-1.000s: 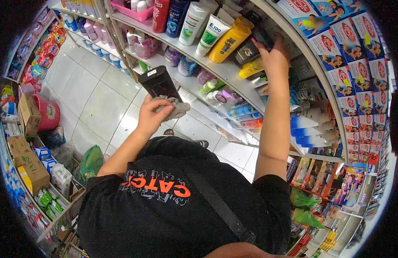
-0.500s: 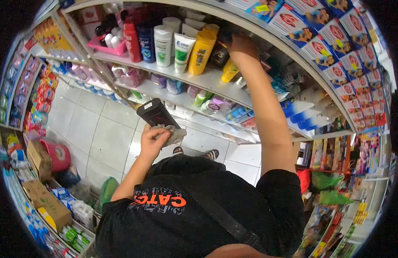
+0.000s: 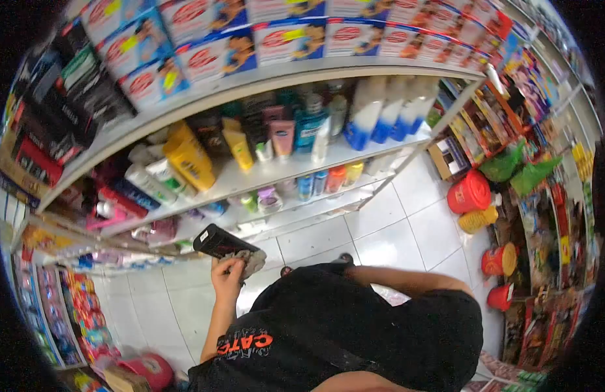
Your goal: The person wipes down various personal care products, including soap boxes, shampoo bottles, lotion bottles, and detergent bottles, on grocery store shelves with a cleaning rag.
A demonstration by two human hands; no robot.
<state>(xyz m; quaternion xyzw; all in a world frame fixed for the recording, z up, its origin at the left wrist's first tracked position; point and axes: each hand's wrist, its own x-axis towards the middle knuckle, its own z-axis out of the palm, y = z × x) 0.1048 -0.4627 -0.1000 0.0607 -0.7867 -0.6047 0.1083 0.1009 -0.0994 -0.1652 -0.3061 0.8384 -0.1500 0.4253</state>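
My left hand [image 3: 226, 277] is closed around a crumpled grey cloth [image 3: 254, 262] and a black bottle [image 3: 222, 242], which tilts out to the upper left in front of the shelf. My right forearm [image 3: 407, 281] is bent in towards my waist, and the hand at its end is hidden by my black shirt [image 3: 381, 320]. On the shelf nearest the bottle stand yellow bottles [image 3: 190, 157], a yellow tube [image 3: 238, 145], a pink tube [image 3: 283, 138] and a white-and-green tube [image 3: 170, 176].
Boxed soaps [image 3: 286, 42] line the shelf above. White-and-blue bottles [image 3: 367, 117] stand at the shelf's right end. A red bucket [image 3: 469, 191] and a yellow jug [image 3: 478, 220] sit on the tiled floor [image 3: 315, 238] at right. A pink bin [image 3: 152, 371] is at lower left.
My right arm has come out of the shelf and down to my waist. The view has swung to the right. My left hand still holds the black bottle and cloth.
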